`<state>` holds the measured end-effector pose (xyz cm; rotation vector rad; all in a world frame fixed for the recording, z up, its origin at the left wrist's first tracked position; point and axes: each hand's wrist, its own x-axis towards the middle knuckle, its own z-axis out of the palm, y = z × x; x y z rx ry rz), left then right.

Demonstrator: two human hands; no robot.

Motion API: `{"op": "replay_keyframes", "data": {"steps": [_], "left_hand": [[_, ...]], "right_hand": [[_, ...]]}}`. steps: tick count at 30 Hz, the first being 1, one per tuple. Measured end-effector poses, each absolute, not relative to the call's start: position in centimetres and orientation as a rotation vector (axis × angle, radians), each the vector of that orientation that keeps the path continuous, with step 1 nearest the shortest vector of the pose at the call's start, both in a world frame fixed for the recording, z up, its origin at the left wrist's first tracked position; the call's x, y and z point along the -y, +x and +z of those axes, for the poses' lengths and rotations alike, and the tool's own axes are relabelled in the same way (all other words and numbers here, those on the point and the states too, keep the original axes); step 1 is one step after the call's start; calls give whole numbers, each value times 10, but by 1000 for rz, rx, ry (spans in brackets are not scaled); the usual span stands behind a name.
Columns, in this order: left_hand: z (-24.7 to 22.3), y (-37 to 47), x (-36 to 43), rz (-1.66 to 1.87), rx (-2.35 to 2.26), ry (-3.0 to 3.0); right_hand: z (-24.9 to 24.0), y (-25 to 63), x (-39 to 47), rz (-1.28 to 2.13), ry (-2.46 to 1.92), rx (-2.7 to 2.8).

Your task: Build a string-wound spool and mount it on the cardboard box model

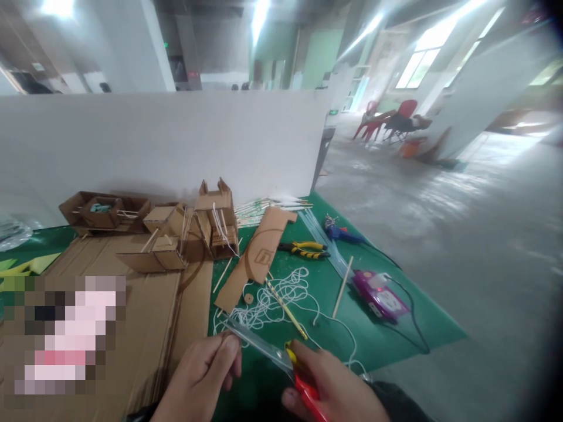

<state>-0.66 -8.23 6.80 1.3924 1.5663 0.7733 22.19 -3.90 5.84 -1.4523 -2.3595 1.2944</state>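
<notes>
My right hand [329, 375] is wrapped round a tool with red and yellow handle parts [308, 394]. From this tool a long, narrow, shiny grey strip [259, 343] runs up and left to my left hand [209, 366]. The left thumb and forefinger are pinched together at the strip's far end. Whether the strip is the tool's blade or a separate clear piece, I cannot tell. Just beyond the hands lies a tangle of white cord [281, 302]. A small cardboard disc [248, 299] and a yellow patterned stick [288, 310] lie by the cord.
A cut cardboard piece [264, 252], yellow-black pliers [305, 250], a blue glue gun [345, 233], clear sticks [323, 240] and a purple device [380, 296] lie on the green tabletop [422, 328]. Cardboard assemblies [215, 223] and sheets [149, 305] occupy the left. A white partition [176, 140] stands behind.
</notes>
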Motion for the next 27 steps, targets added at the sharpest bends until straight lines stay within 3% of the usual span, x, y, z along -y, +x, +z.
{"op": "replay_keyframes", "data": {"steps": [10,15,20,27], "left_hand": [[53,-24,85,860,-1614,1411],[33,-64,88,761,-1895,1425],[17,-115,82,558,-2171,1546],[-12,-134,62,637,-2272,1709]], "right_hand": [[48,223,3,565,-1538,2568],[37,212,-28,315,-1563,2647],[23,194,-63,302,-1513,2711],[24,187,-84,456,-1425,2762]]}}
